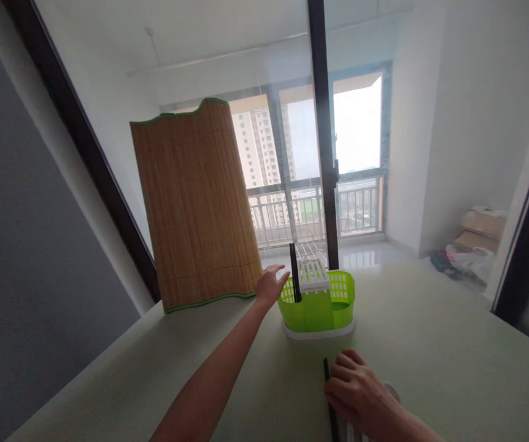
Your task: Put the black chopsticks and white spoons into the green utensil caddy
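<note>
A bright green basket (313,313) with a white base stands on the pale table (246,368). White slatted racks (313,273) and upright black sticks (295,273) are in it. My left hand (271,283) is just left of the basket, thumb and fingers apart, with nothing between them. Nearer to me, my right hand (354,380) has its fingers closed on a thin black stick (332,417) at the table. Partly hidden under that hand are some white items (355,434).
A brown bamboo mat (195,209) with green edging stands upright, left of the basket. Behind the table are a dark-framed glass door (322,123) and a railed balcony window. Cardboard boxes (483,230) and bags lie on the floor at the right.
</note>
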The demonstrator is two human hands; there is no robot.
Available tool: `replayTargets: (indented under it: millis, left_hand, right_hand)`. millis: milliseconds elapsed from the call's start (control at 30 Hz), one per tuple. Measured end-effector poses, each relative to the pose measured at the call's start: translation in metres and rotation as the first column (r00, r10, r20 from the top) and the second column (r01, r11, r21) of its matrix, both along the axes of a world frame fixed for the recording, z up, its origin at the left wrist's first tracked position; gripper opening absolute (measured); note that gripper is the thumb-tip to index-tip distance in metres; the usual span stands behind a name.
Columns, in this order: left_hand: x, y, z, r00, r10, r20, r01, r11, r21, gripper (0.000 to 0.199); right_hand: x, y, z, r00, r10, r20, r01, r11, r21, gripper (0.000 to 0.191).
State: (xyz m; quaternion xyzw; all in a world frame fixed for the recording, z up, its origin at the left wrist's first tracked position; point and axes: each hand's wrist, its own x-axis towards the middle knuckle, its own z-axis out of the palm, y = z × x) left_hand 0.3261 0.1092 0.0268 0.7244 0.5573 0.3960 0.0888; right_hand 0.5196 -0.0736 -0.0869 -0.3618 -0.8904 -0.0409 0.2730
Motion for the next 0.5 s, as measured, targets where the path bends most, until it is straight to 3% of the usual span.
replayTargets:
  millis: [100,167,233,367,500]
  left_hand:
    - [-0.011,-0.035,-0.009,0.994,0.024,0.110,-0.041,0.988,0.151,0.032]
    - [-0.018,-0.064,-0.023,0.980,0.003,0.197,-0.052,0.969,0.241,0.031]
    - [-0.024,-0.092,-0.043,0.972,-0.012,0.236,-0.047,0.969,0.242,0.028]
    - [-0.028,-0.134,-0.077,0.993,-0.036,0.116,0.038,0.999,-0.018,0.029]
    - [-0.017,-0.157,-0.091,0.951,-0.168,-0.259,0.104,0.965,-0.242,0.032]
  right_hand:
    - [0.005,-0.004,0.004,1.000,-0.004,0.007,0.005,0.999,-0.051,0.019]
    - [0.007,-0.006,0.005,1.000,0.002,0.007,-0.001,0.996,-0.089,0.022]
    - [0.009,-0.008,0.004,1.000,0.011,0.004,-0.011,0.992,-0.127,0.024]
    - [0.007,-0.012,0.006,1.000,0.029,0.013,-0.026,0.982,-0.186,0.019]
    - [0.004,-0.015,0.010,0.998,0.051,0.022,-0.045,0.976,-0.211,0.012]
